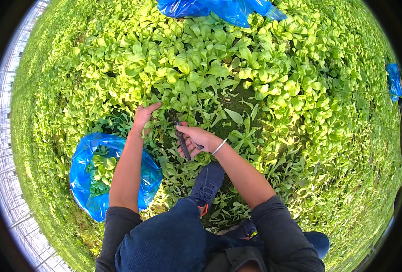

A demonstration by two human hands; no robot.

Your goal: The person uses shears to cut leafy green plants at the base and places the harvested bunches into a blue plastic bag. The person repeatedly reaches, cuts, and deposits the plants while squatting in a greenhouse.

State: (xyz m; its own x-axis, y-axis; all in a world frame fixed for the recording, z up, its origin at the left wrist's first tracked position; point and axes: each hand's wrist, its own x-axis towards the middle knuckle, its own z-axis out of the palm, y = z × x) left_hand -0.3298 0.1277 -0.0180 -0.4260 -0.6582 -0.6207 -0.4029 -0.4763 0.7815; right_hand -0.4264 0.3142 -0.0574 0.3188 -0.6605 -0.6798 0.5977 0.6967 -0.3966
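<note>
My right hand (201,138) holds a pair of dark-handled pruning shears (180,134), its palm turned up and fingers loosely spread along the handles. The blades point away from me, in among the stems of low leafy greens (184,98). My left hand (144,117) is at the left side of the same greens, thumb laid against the leaves. Foliage hides most of its fingers, so its grip does not show. Below my left hand stands an open blue plastic bag (82,166) with cut greens (102,170) inside, partly covered by my left forearm.
My shoe (207,182) stands among loose leaves just below the shears. Dark soil (243,98) shows to the right of my hands. Another blue plastic bag (218,8) lies on the plants ahead. At the far right is a blue item (394,81) beside what may be a person.
</note>
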